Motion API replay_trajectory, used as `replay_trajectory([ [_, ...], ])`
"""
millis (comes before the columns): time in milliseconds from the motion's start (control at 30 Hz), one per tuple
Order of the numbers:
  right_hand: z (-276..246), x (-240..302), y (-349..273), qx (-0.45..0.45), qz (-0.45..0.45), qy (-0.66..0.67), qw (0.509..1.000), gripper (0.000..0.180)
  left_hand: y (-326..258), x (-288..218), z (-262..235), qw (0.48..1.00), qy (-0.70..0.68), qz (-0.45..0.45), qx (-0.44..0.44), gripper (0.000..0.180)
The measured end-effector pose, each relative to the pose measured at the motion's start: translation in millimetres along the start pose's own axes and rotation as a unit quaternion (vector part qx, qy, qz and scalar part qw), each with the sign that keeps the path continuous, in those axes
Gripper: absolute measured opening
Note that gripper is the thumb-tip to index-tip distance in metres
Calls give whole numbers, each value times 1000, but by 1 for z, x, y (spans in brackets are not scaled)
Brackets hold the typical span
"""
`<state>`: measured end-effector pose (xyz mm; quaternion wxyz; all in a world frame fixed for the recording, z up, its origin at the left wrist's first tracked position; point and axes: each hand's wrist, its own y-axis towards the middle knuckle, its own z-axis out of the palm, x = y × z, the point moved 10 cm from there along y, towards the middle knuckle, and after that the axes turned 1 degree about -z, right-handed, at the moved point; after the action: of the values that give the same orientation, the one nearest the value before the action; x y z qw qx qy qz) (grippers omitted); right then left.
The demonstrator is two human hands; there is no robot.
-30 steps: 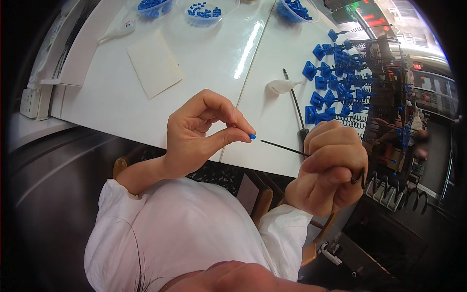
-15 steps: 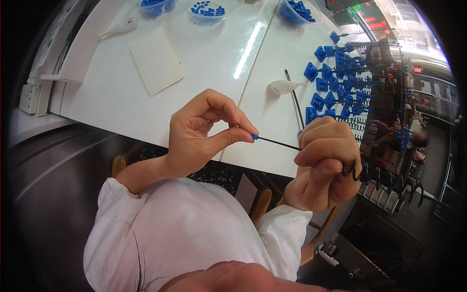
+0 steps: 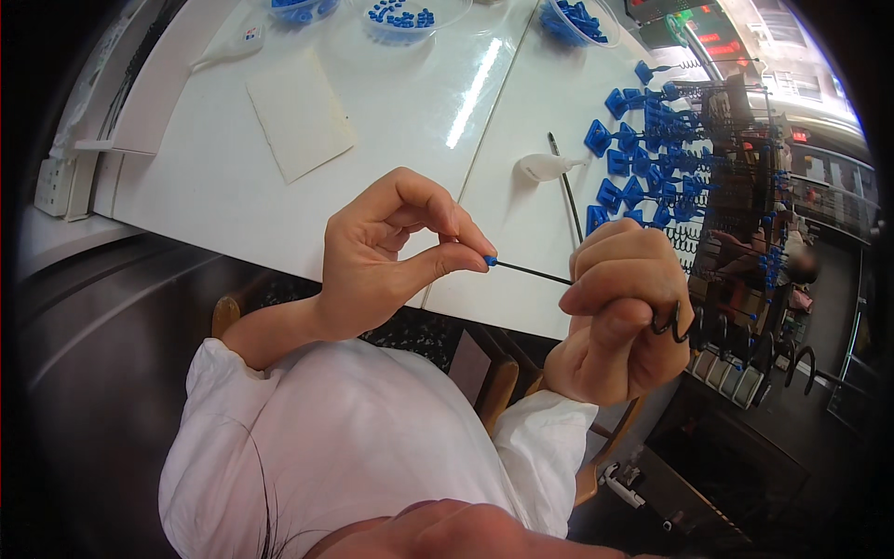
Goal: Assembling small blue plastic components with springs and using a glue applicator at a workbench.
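Blue cap [image 3: 491, 262], centre, pinched between the left hand's [image 3: 400, 256] closed thumb and forefinger, meets a black rod [image 3: 533, 273] gripped in the curled right hand [image 3: 626, 312] toward four o'clock. One o'clock: white bottle [image 3: 546, 168], its faint lettering apparently illegible. Between eleven and twelve: clear bowl [image 3: 454, 17] of blue pieces [image 3: 400, 17].

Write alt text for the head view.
The left hand pinches a small blue piece at the end of a thin black wire held in the right hand. On the white table are bottles and bowls of blue parts.
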<state>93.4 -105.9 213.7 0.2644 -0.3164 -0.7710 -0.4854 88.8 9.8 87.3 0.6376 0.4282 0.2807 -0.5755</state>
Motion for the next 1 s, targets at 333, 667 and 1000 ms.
replay_trajectory([
  [333,4,-6,1,-1,33,6,999,43,-1,0,-5,1000,-5,-1,-8,28],
  [667,8,-4,4,10,31,4,999,41,0,-2,-5,1000,-7,0,-10,28],
  [1000,11,-7,4,10,37,2,999,40,-1,0,-7,1000,-26,1,-15,26],
])
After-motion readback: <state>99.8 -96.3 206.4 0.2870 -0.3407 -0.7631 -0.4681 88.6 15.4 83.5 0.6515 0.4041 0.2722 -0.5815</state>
